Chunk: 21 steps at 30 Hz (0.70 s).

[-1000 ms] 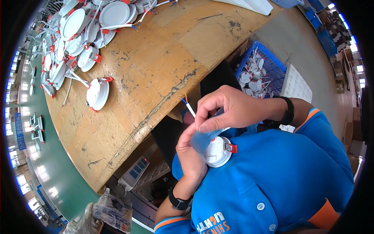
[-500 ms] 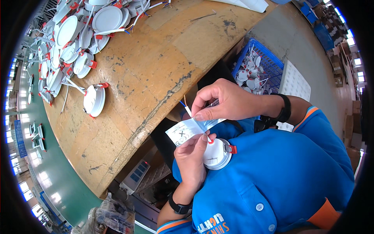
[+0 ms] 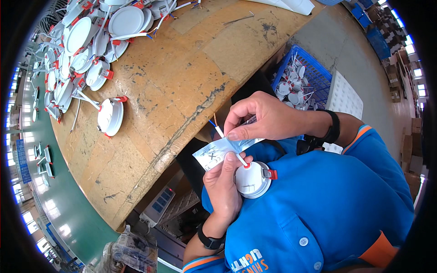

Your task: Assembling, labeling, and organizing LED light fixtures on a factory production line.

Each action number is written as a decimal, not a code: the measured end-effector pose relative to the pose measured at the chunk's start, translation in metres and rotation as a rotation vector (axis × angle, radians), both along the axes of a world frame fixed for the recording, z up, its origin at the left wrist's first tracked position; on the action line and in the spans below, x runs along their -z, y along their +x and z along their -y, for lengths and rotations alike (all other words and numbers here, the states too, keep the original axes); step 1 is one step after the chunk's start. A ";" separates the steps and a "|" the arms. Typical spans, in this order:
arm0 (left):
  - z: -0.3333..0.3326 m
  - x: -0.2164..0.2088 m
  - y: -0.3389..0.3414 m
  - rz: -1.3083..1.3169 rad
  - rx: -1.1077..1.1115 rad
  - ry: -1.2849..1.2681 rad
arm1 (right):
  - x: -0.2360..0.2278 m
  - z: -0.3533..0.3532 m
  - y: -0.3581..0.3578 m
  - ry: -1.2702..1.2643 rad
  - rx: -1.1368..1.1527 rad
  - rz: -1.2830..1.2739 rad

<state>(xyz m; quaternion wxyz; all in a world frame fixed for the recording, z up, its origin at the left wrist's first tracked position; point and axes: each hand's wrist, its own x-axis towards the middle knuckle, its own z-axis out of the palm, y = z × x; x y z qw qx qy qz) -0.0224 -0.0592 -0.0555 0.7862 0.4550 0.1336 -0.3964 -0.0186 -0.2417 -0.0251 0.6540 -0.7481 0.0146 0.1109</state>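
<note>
A white printed sticker label (image 3: 213, 155) is folded around the white cable of a round downlight (image 3: 253, 181), with the two flaps apart. My left hand (image 3: 223, 189) pinches the near flap and cable, thumb on the print. My right hand (image 3: 266, 119) grips the other flap between thumb and fingers, close to the cable's free end (image 3: 218, 129), where blue and brown wires stick out. The downlight rests against my blue shirt, a red-tipped spring clip (image 3: 269, 174) on its side. What my right fingers do behind the label is hidden.
A worn wooden table (image 3: 173, 86) lies ahead. One downlight (image 3: 110, 117) sits apart from a large heap of downlights (image 3: 79, 41) at the far left. A blue crate (image 3: 314, 68) of more lights stands beyond my right arm, near a white dimpled tray (image 3: 347, 98).
My left thumb has shifted up onto the label, covering more of its print, and the near flap has tilted slightly. My right hand stays almost still.
</note>
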 end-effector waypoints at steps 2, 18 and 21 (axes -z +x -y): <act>0.001 -0.001 0.000 0.010 0.007 0.013 | 0.000 0.000 0.000 0.001 0.000 -0.003; 0.001 0.001 -0.001 0.007 -0.024 -0.003 | -0.001 -0.002 0.001 0.001 0.006 0.005; 0.001 0.000 -0.002 0.001 -0.026 -0.004 | 0.000 -0.001 0.001 0.006 0.002 0.016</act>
